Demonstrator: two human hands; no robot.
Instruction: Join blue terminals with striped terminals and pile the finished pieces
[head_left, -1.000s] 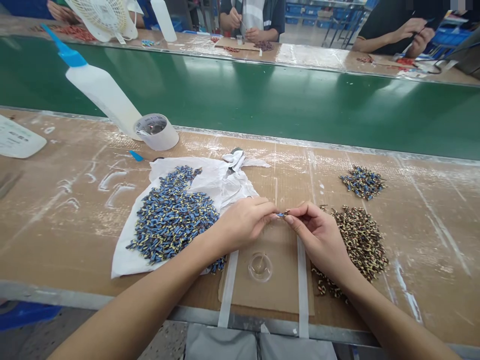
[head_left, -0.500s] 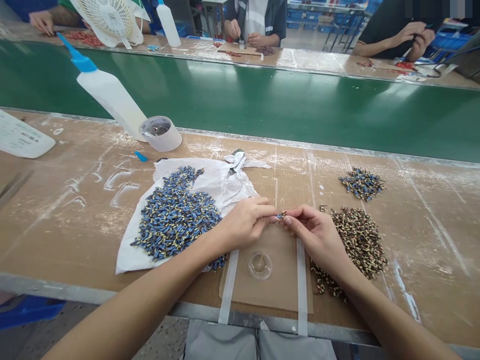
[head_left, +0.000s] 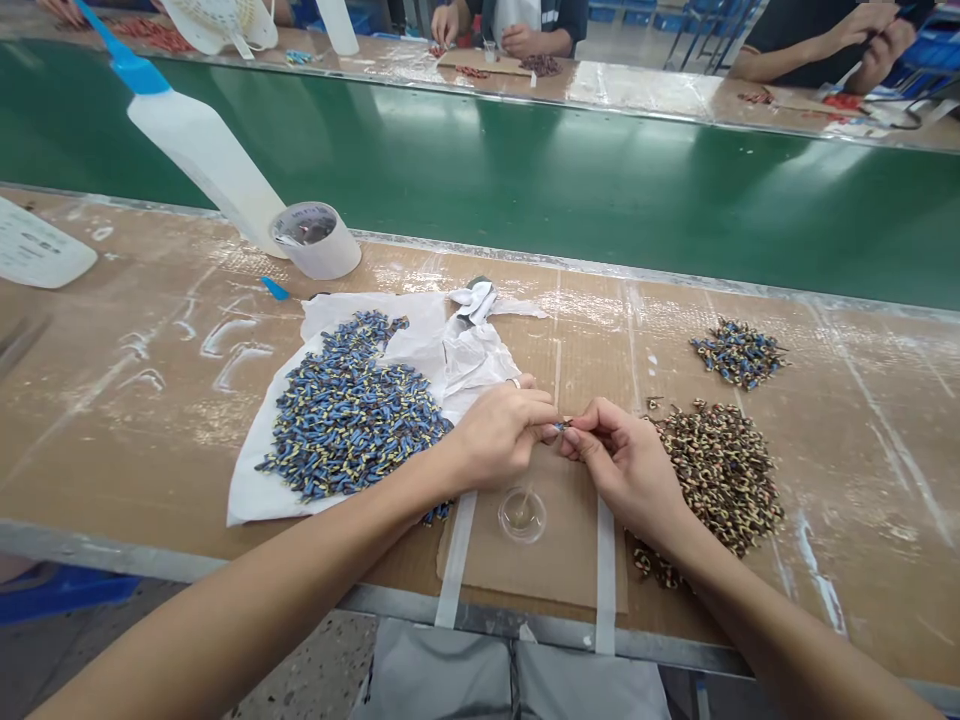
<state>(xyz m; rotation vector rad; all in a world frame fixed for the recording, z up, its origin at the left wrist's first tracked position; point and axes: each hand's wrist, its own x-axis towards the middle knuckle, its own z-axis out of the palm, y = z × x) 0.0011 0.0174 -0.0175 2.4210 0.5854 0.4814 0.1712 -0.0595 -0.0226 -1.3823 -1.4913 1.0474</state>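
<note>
My left hand (head_left: pixel 501 432) and my right hand (head_left: pixel 634 465) meet fingertip to fingertip above a cardboard sheet (head_left: pixel 547 575). Both pinch a tiny blue-and-dark piece (head_left: pixel 561 425), mostly hidden by the fingers. Beside my left forearm, a heap of small blue, yellow and dark pieces (head_left: pixel 352 415) is spread on white paper (head_left: pixel 251 490). Next to my right hand lies a heap of small cream-and-brown curled pieces (head_left: pixel 724 475). Beyond it sits a smaller pile of mixed blue and cream pieces (head_left: pixel 739 352). Below my fingers stands a small clear cup (head_left: pixel 523 515) with a thin stick in it.
A white bottle with a blue nozzle (head_left: pixel 202 160) leans by a tape roll (head_left: pixel 319 245) at the back left. A blue cap (head_left: pixel 274 288) lies near them. A green belt (head_left: pixel 480 180) separates my table from co-workers' hands (head_left: pixel 525 40) at the far bench.
The view has tilted slightly downward. My left hand has turned a little and its fingertips have drawn closer to my right hand's, covering more of the small piece.
</note>
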